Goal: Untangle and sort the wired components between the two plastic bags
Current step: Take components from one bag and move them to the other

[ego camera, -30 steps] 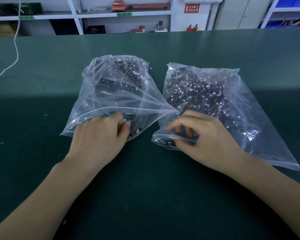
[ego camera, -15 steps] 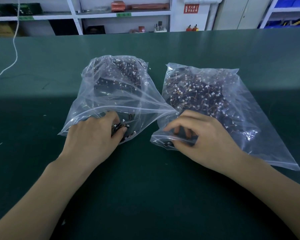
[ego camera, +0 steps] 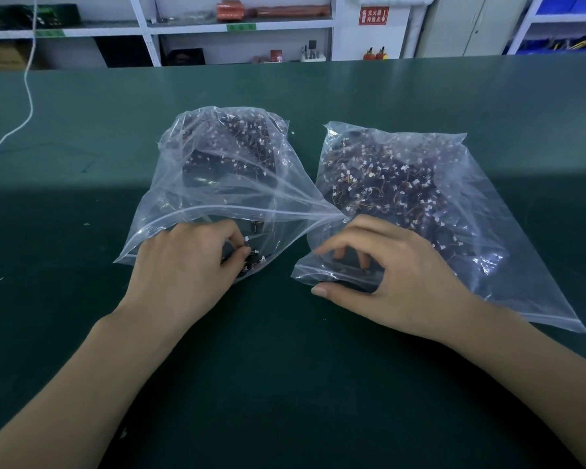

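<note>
Two clear zip bags lie side by side on the green table, both full of small dark wired components with white connectors. My left hand [ego camera: 186,265] reaches into the open mouth of the left bag [ego camera: 217,194], its thumb and fingers pinching a wired component [ego camera: 247,247] near the bag's front edge. My right hand [ego camera: 386,269] sits at the mouth of the right bag [ego camera: 454,211]; its curled fingers are inside the opening among the components and the thumb lies under the bag's lip. What the right fingers hold is hidden by plastic.
The green table [ego camera: 285,384] stretches wide on all sides of the bags. A white cable [ego camera: 27,96] hangs down at the far left. Shelves with boxes and tools stand behind the table's far edge.
My left hand has slid a little toward me and left, drawing a component toward the bag's mouth. My right hand's fingers have spread slightly inside the right bag.
</note>
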